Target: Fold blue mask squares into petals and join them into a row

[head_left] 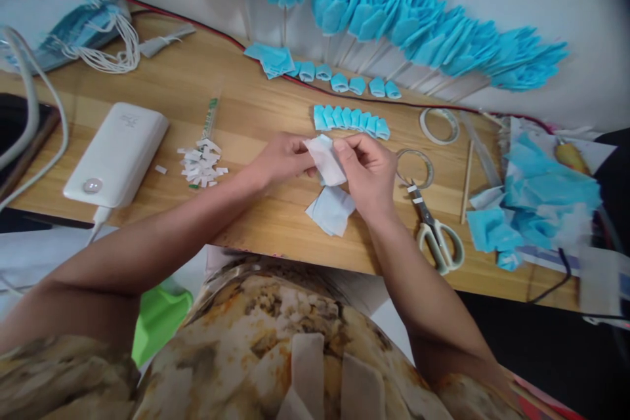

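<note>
Between both hands a pale blue-white piece of thin fabric (329,161) is held up over the table's front half. My left hand (288,159) pinches its left edge, fingers closed. On the other side my right hand (368,167) grips it with thumb and curled fingers. Just below lies a small stack of similar pale squares (332,211). Beyond the hands sits a row of folded blue pieces (350,119), and farther back are several rolled blue pieces (339,83) and flat blue sheets (270,60).
Blue fabric flowers (374,3) on sticks lean along the wall. Scissors (436,230), tape rolls (439,126) and blue scraps (536,190) lie to the right. At left are a white power bank (117,154) and small white strips (201,164). A red-black cable (216,33) crosses the back.
</note>
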A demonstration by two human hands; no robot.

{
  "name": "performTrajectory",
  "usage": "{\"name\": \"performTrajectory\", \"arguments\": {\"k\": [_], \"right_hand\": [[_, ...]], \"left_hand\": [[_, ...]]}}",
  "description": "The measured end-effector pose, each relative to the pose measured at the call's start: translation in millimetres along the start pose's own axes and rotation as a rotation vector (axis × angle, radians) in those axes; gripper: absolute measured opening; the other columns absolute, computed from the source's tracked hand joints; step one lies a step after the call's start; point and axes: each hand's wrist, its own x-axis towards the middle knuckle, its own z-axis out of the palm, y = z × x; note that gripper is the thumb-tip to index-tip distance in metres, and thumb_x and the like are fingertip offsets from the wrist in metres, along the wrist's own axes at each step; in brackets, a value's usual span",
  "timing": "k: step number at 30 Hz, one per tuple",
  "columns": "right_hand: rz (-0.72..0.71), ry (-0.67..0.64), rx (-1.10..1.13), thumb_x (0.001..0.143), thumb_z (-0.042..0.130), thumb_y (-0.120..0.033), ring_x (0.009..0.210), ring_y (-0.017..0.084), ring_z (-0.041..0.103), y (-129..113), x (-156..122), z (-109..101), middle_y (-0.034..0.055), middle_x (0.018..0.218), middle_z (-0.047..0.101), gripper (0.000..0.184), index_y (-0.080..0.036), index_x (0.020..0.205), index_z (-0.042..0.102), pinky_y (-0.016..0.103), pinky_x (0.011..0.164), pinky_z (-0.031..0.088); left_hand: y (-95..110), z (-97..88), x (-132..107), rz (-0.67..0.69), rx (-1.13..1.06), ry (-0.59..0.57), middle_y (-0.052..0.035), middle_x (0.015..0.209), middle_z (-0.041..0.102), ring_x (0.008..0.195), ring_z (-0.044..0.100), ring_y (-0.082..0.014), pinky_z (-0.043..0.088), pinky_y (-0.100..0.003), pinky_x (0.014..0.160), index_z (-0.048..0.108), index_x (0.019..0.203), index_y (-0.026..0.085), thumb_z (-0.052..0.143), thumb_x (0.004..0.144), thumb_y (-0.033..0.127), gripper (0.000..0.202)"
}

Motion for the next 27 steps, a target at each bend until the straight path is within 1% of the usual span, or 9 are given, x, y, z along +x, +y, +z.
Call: {"name": "performTrajectory", "arguments": {"k": [2, 4, 9, 12, 15, 18, 21, 24, 27], "right_hand": [[-0.015, 0.027, -0.013, 0.091, 0.071, -0.046, 0.058, 0.011, 0.047, 0, 0, -1, -0.0034, 0.063, 0.055, 0.032, -0.023, 0.070, 0.064, 0.028, 0.055, 0.038], [-0.015, 0.066, -0.013, 0.091, 0.070, -0.049, 0.059, 0.010, 0.046, 2, 2, -3, -0.0036, 0.063, 0.054, 0.035, -0.023, 0.070, 0.062, 0.028, 0.056, 0.039], [0.006, 0.156, 0.098, 0.088, 0.071, -0.060, 0.061, 0.009, 0.044, 15, 10, -6, -0.0051, 0.064, 0.047, 0.046, -0.022, 0.068, 0.056, 0.025, 0.061, 0.041], [0.050, 0.173, 0.169, 0.084, 0.071, -0.067, 0.060, 0.008, 0.042, 23, 14, -5, -0.0060, 0.063, 0.045, 0.052, -0.021, 0.066, 0.054, 0.024, 0.059, 0.041], [0.048, 0.172, 0.164, 0.085, 0.071, -0.066, 0.060, 0.008, 0.041, 24, 14, -5, -0.0061, 0.064, 0.047, 0.051, -0.021, 0.066, 0.057, 0.024, 0.060, 0.040], [-0.021, 0.163, 0.063, 0.088, 0.070, -0.060, 0.061, 0.008, 0.044, 18, 11, -6, -0.0058, 0.064, 0.049, 0.045, -0.021, 0.069, 0.061, 0.024, 0.060, 0.041], [-0.097, 0.136, -0.035, 0.092, 0.068, -0.053, 0.063, 0.009, 0.050, 12, 7, -6, -0.0049, 0.066, 0.056, 0.037, -0.021, 0.073, 0.066, 0.025, 0.060, 0.042], [-0.164, 0.100, -0.103, 0.095, 0.068, -0.043, 0.067, 0.010, 0.056, 9, 4, -5, -0.0038, 0.072, 0.065, 0.027, -0.022, 0.079, 0.070, 0.025, 0.063, 0.046], [-0.207, 0.066, -0.153, 0.096, 0.067, -0.040, 0.068, 0.011, 0.059, 8, 3, -4, -0.0037, 0.075, 0.069, 0.023, -0.023, 0.081, 0.071, 0.026, 0.065, 0.047]], "left_hand": [[-1, -0.6, 1, -0.001, 0.004, -0.006, 0.0008, 0.053, 0.061, 0.050, 0.050, -0.0078, 0.035, -0.021, 0.050, 0.066, 0.059, 0.015, 0.063, 0.085, 0.016, 0.026], [-1, -2.5, 1, 0.040, 0.026, -0.019, -0.0002, 0.052, 0.060, 0.048, 0.047, -0.0076, 0.034, -0.021, 0.050, 0.065, 0.056, 0.015, 0.062, 0.087, 0.019, 0.031], [0, -7.8, -3, 0.149, 0.078, -0.082, -0.0016, 0.055, 0.059, 0.052, 0.046, -0.0085, 0.037, -0.022, 0.053, 0.064, 0.055, 0.016, 0.060, 0.090, 0.028, 0.037], [-1, -8.4, -4, 0.162, 0.073, -0.097, -0.0018, 0.058, 0.060, 0.054, 0.047, -0.0090, 0.039, -0.022, 0.055, 0.063, 0.058, 0.016, 0.059, 0.090, 0.030, 0.036], [-6, -8.9, -1, 0.161, 0.047, -0.070, -0.0025, 0.061, 0.061, 0.056, 0.048, -0.0100, 0.040, -0.022, 0.055, 0.064, 0.060, 0.016, 0.059, 0.090, 0.032, 0.034], [-11, -11.0, 4, 0.224, -0.051, 0.071, -0.0049, 0.074, 0.067, 0.064, 0.054, -0.0118, 0.044, -0.022, 0.058, 0.072, 0.074, 0.015, 0.058, 0.090, 0.040, 0.033], [-10, -13.4, 6, 0.291, -0.059, 0.175, -0.0086, 0.099, 0.074, 0.086, 0.065, -0.0162, 0.051, -0.024, 0.070, 0.077, 0.103, 0.015, 0.056, 0.094, 0.050, 0.041], [-8, -13.8, 5, 0.314, 0.030, 0.136, -0.0091, 0.114, 0.075, 0.104, 0.067, -0.0209, 0.054, -0.029, 0.083, 0.073, 0.119, 0.018, 0.069, 0.088, 0.052, 0.046], [-10, -13.1, 7, 0.312, 0.077, 0.055, -0.0063, 0.108, 0.075, 0.101, 0.068, -0.0201, 0.053, -0.028, 0.083, 0.072, 0.113, 0.019, 0.080, 0.077, 0.042, 0.044]]}}
